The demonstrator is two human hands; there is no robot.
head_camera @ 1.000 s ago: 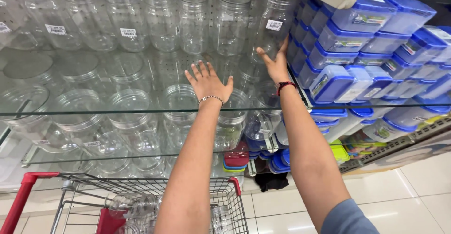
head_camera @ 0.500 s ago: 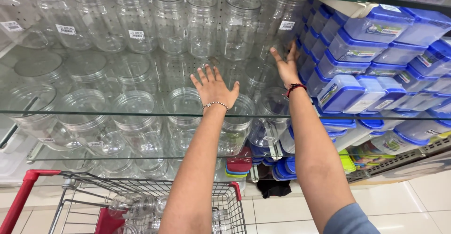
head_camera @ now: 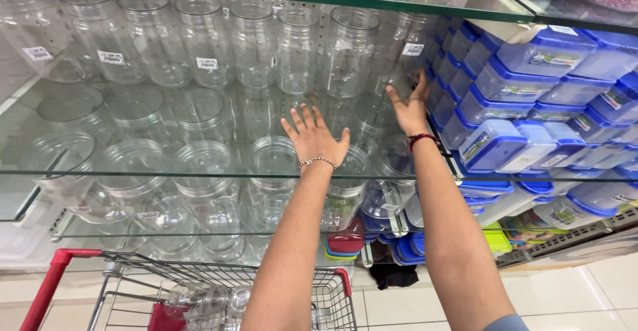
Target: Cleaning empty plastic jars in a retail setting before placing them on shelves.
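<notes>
Both hands are spread open and hold nothing: the left hand [head_camera: 316, 138] hovers over the glass shelf [head_camera: 133, 173], the right hand [head_camera: 409, 108] nears the clear plastic jar [head_camera: 349, 52] at one o'clock. Nothing is picked yet; the red-handled wire cart [head_camera: 219, 298] already carries some clear jars.

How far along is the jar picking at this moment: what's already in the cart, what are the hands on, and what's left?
Done: a few clear jars already lie in the cart. In hand: nothing is gripped; the left hand hovers open over the glass shelf, and the right hand reaches open toward a clear jar at the row's end. Left: gripping a jar and lowering it into the cart.
</notes>
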